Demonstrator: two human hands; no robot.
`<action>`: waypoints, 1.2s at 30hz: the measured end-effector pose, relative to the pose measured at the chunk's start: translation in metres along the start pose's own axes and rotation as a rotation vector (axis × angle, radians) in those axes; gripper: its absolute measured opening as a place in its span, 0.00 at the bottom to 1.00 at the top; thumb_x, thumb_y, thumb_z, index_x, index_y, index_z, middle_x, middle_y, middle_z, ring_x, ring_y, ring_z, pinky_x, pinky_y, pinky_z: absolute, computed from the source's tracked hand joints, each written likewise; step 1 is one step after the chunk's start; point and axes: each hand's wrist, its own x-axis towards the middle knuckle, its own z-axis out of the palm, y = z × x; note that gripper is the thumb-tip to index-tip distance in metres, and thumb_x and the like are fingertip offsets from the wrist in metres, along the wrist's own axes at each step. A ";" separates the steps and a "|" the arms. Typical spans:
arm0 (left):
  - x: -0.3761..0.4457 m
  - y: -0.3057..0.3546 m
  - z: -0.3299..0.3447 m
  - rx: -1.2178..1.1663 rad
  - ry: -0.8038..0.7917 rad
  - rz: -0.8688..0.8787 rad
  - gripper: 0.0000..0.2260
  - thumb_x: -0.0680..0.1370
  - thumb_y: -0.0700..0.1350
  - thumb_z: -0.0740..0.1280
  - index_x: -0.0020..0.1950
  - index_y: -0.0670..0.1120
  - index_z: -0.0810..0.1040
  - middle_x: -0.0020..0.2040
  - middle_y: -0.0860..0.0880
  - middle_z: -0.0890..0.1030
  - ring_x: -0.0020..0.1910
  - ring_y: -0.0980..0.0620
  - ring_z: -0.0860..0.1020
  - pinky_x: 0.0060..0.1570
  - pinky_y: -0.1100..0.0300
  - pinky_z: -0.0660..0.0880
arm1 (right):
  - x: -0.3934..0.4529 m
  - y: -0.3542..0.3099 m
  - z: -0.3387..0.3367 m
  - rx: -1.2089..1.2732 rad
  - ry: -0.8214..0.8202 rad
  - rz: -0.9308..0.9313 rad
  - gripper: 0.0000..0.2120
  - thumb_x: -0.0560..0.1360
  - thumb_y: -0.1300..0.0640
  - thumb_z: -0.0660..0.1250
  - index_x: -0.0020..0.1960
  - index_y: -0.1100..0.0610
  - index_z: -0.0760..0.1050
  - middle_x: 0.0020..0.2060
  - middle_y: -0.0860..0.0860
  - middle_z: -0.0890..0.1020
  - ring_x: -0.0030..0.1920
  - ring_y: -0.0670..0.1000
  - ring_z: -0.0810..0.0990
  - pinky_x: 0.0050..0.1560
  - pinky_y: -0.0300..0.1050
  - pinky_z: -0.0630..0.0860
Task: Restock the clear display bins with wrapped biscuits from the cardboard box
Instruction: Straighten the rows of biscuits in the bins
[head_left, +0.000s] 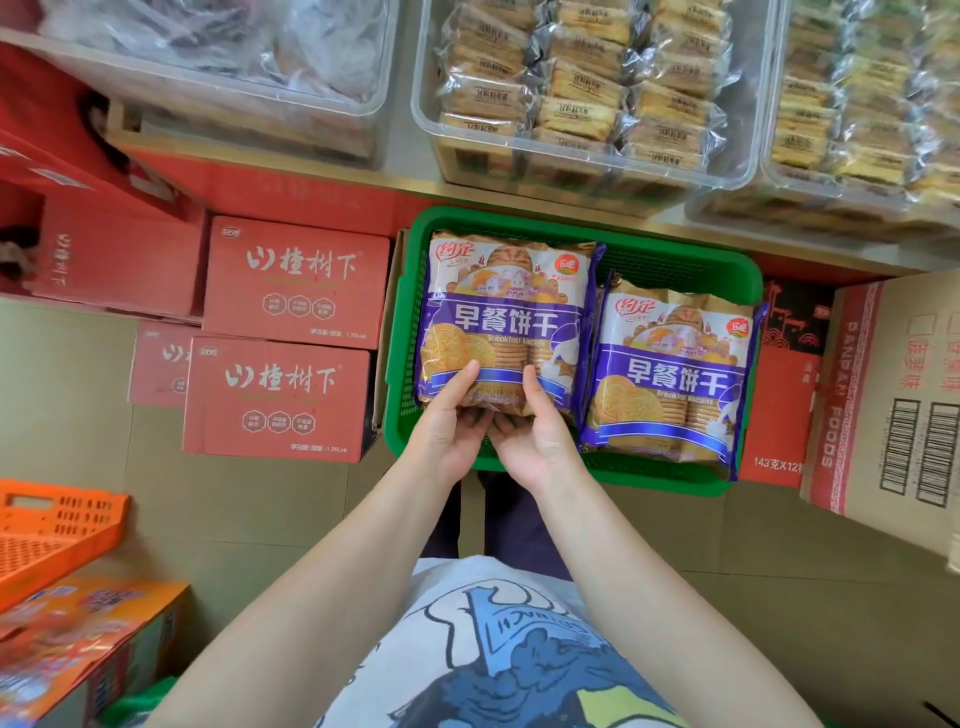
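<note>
— What have you got in hand?

— I hold one breakfast biscuit bag (506, 322) by its near edge with both hands. My left hand (451, 421) and right hand (535, 426) each lay a thumb on its face and curl the fingers beneath. It sits over the green basket (675, 260), at twelve o'clock from me.

— How many bags altogether?

— Two. The second bag (670, 374) lies in the basket at three o'clock of the first, just beside it.

— And the bins?

— Three clear bins at twelve o'clock: the middle bin (587, 166) and right bin (810, 192) are packed with wrapped biscuits, the left bin (218, 119) with clear wrappers I cannot make out. A cardboard box (893, 395) stands at three o'clock, three red cartons (296, 280) at nine.
</note>
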 end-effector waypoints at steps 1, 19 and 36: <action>-0.001 0.001 0.000 0.000 -0.005 -0.001 0.24 0.69 0.42 0.77 0.64 0.45 0.76 0.60 0.41 0.83 0.61 0.43 0.80 0.65 0.49 0.76 | -0.001 0.000 0.000 -0.007 0.003 0.000 0.29 0.69 0.53 0.76 0.68 0.55 0.74 0.63 0.60 0.80 0.64 0.59 0.78 0.70 0.56 0.72; -0.053 0.061 0.002 1.240 0.119 0.147 0.10 0.79 0.48 0.68 0.50 0.42 0.83 0.38 0.47 0.85 0.35 0.48 0.84 0.42 0.52 0.82 | -0.069 -0.067 0.026 -1.689 0.137 -0.702 0.11 0.81 0.51 0.64 0.61 0.53 0.75 0.54 0.49 0.81 0.55 0.52 0.80 0.52 0.50 0.79; -0.002 0.066 -0.006 2.444 -0.249 1.085 0.48 0.73 0.54 0.76 0.83 0.54 0.46 0.83 0.45 0.42 0.81 0.41 0.39 0.76 0.39 0.59 | -0.032 -0.055 0.026 -2.291 -0.089 -0.856 0.47 0.74 0.38 0.70 0.82 0.49 0.46 0.82 0.53 0.49 0.81 0.57 0.41 0.79 0.59 0.52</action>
